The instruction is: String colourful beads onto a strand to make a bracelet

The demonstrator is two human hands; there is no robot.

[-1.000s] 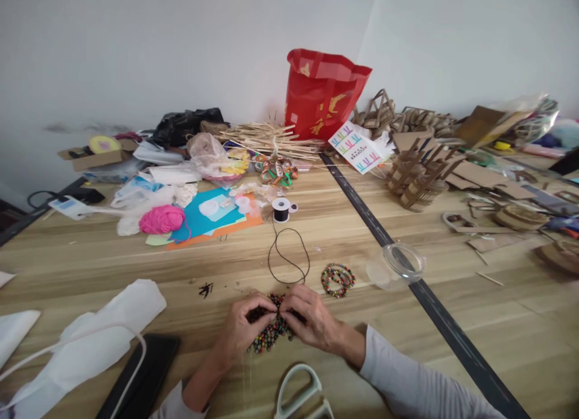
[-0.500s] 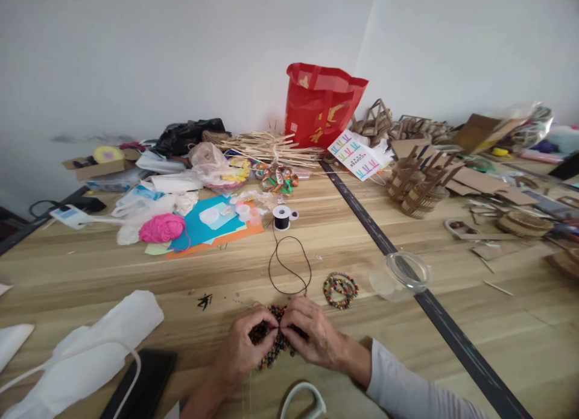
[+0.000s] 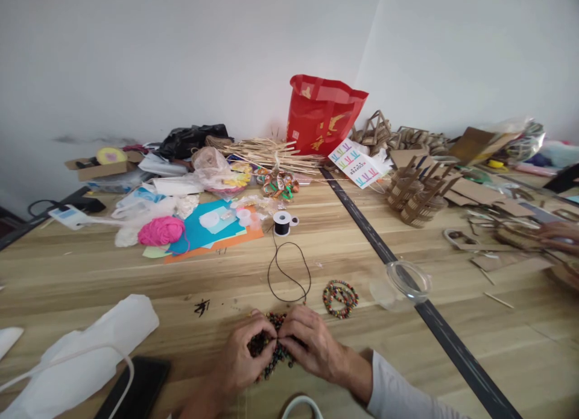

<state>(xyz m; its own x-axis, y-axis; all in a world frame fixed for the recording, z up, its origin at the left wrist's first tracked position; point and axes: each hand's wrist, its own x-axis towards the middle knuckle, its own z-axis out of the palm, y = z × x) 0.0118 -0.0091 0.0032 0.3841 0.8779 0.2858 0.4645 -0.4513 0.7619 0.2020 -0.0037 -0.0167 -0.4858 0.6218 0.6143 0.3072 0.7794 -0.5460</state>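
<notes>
Newly arrived: one co-worker's hand (image 3: 560, 233) | left hand (image 3: 243, 355), right hand (image 3: 319, 345): fingers pinched together | many beads (image 3: 274, 365), one spool (image 3: 282, 228)

Lit dimly but fairly evenly, with pale, cool tones across the far wall (image 3: 217, 57). Casts only soft shadows on the bench (image 3: 136, 271); glints on the clear plastic ring (image 3: 424, 292). Blurs the beads (image 3: 271, 368); stretches toward the side edges.

From where I stand, there's just the one view, worn on the person's head: it looks forward and down over the tabletop (image 3: 362, 340), hands close below, the wall (image 3: 181, 57) farther off.
</notes>
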